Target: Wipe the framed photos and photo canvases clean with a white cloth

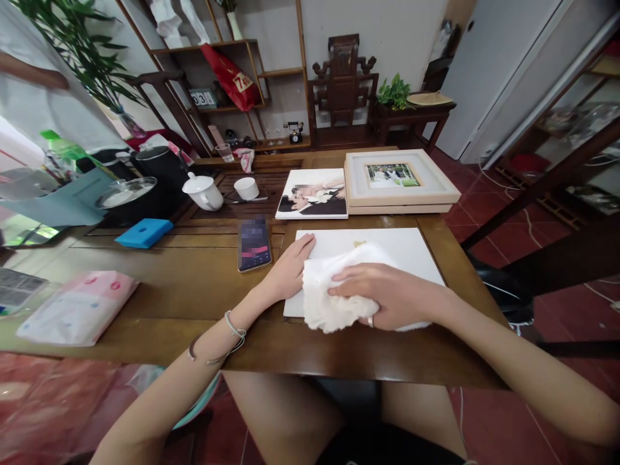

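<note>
A white board (387,248) lies flat on the wooden table (194,278) in front of me. My right hand (382,294) rests on a crumpled white cloth (329,297), pressing it onto the board's near left part, fingers curled over the cloth. My left hand (289,268) lies flat with fingers stretched out on the board's left edge. A phone (254,243) lies just left of that hand.
A photo print (314,194) and a white framed picture (400,181) lie beyond the board. White cups (203,192), a blue block (144,233) and dark pots stand at the left. A pink tissue pack (80,307) lies near the left edge. Another person stands far left.
</note>
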`<state>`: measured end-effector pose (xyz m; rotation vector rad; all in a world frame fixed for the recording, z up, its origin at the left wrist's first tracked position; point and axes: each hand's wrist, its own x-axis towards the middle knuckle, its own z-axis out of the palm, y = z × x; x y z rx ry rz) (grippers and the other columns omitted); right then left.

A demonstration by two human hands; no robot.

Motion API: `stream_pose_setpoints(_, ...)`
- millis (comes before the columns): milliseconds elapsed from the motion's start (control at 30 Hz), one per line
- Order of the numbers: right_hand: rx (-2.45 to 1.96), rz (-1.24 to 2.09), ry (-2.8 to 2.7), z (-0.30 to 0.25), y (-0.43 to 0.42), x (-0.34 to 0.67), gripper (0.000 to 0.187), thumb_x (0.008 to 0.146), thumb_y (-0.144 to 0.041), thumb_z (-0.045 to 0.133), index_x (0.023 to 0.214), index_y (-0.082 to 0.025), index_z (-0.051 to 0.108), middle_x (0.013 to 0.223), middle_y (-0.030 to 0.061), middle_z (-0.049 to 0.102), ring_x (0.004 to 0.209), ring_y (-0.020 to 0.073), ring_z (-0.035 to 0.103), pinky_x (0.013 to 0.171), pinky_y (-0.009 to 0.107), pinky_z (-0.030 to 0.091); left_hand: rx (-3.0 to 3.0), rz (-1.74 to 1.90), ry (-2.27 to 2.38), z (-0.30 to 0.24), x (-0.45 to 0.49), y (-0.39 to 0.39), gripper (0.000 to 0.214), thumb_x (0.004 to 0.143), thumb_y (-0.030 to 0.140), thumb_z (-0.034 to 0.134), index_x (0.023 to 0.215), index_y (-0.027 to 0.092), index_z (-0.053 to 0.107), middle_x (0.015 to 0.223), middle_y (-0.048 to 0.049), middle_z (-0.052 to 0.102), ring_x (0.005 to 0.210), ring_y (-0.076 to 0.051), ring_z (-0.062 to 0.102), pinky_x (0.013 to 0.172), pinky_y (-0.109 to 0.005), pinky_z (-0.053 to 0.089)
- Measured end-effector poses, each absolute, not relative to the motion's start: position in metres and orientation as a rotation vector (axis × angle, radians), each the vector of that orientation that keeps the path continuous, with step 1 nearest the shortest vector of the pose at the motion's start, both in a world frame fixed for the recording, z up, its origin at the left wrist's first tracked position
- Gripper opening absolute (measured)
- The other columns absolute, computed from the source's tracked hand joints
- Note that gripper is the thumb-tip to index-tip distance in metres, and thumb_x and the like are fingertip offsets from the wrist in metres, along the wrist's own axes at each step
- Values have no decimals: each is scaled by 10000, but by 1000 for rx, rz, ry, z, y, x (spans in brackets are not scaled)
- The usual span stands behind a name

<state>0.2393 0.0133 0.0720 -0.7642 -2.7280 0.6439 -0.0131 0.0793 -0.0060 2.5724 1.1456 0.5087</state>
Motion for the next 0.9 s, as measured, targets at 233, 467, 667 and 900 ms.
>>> stream_pose_setpoints(233,-1173,381,-2468,47,65,269,508,843,-217,560,1346,-154,543,1388,152,558,1267,338,522,1029,527,430,2566,493,1213,5,-7,74,518,973,296,300,1439,85,378,1532,-183,350,1436,-306,305,1197,-512,255)
stream_pose_setpoints(467,-708,600,-2670,54,36,250,496,704,-103,663,1192,-190,647,1310,97,633,1294,259,511,1161,470,274,2584,517,1142,-1,-10,77,514,960,289,350,1436,102,392,1533,-177,349,1442,-302,295,1193,-492,276)
stream_pose_setpoints(667,-491,1052,-2710,69,16,250,432,763,-73,644,1158,-247,653,1249,13,675,1261,186,545,1178,378,257,2569,530,1190,-4,-11,78,521,972,278,324,1466,112,346,1537,-168,343,1442,-291,296,1200,-496,249)
stream_pose_setpoints(900,-1075,423,-2414,41,59,264,472,799,-207,658,1269,-205,611,1331,126,612,1250,315,541,1086,542,371,2573,502,1185,5,-8,74,497,976,282,305,1431,104,396,1531,-169,352,1436,-291,308,1197,-496,266)
